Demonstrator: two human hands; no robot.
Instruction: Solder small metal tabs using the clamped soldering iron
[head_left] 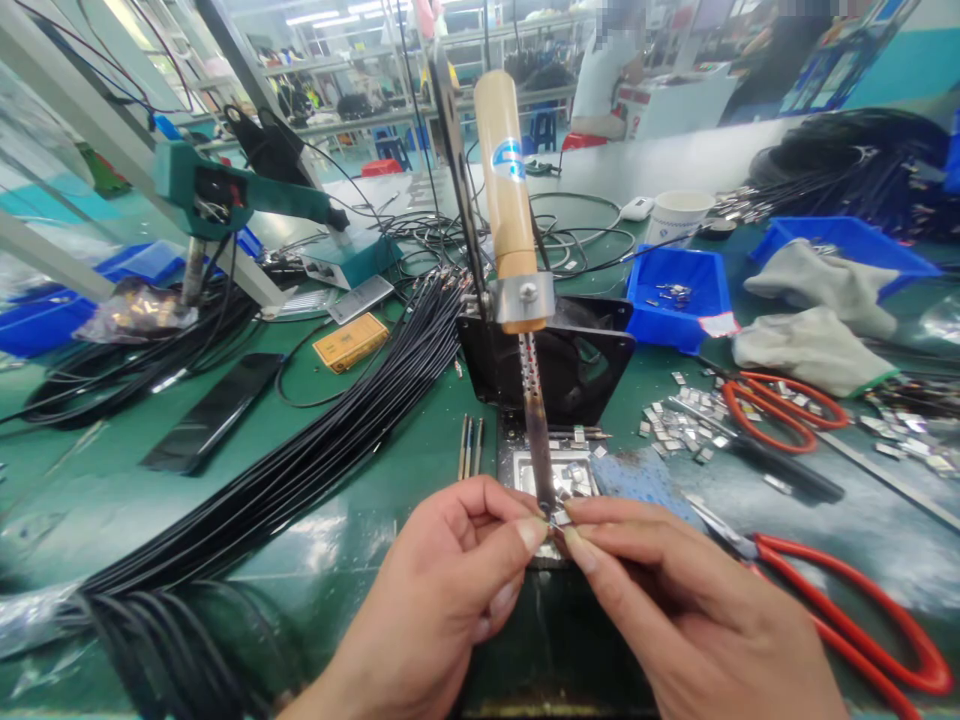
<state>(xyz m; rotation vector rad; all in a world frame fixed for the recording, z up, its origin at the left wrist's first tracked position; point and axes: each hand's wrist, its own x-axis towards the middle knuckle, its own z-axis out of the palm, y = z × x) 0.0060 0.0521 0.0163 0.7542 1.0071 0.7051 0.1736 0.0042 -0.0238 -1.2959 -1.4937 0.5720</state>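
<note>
The green worktop (315, 540) is the broadest thing here, and a long bundle of black cables (322, 430) runs slantwise over its left half. Ahead of the person, a wooden-handled iron (514, 235) is held in a metal clamp, its shaft pointing down, with a black fan (577, 350) just behind it. Red-handled scissors (776, 552) lie close by the right hand (690, 590), which meets the left hand (450, 580) beneath the iron's tip. The step under way appears to be the holding of a small part against or right beside that tip (contact itself is too fine to make out). The next move seems to call for steady fingertips, a slight turn of the part if its other side needs the tip, and skin clear of the shaft, which may well be hot. Beyond the fingers sit a shallow metal tray (523, 475), partly hidden by them, and a stained blue sponge (645, 484) on its right; farther right, small metal chips (667, 425) are scattered. Smallest of all is the part (559, 520), between the two hands at the foot of the iron. The right thumb and forefinger are clamped on it; the left thumb and forefinger are pressed together at its left side, though what they pinch cannot be told.
</note>
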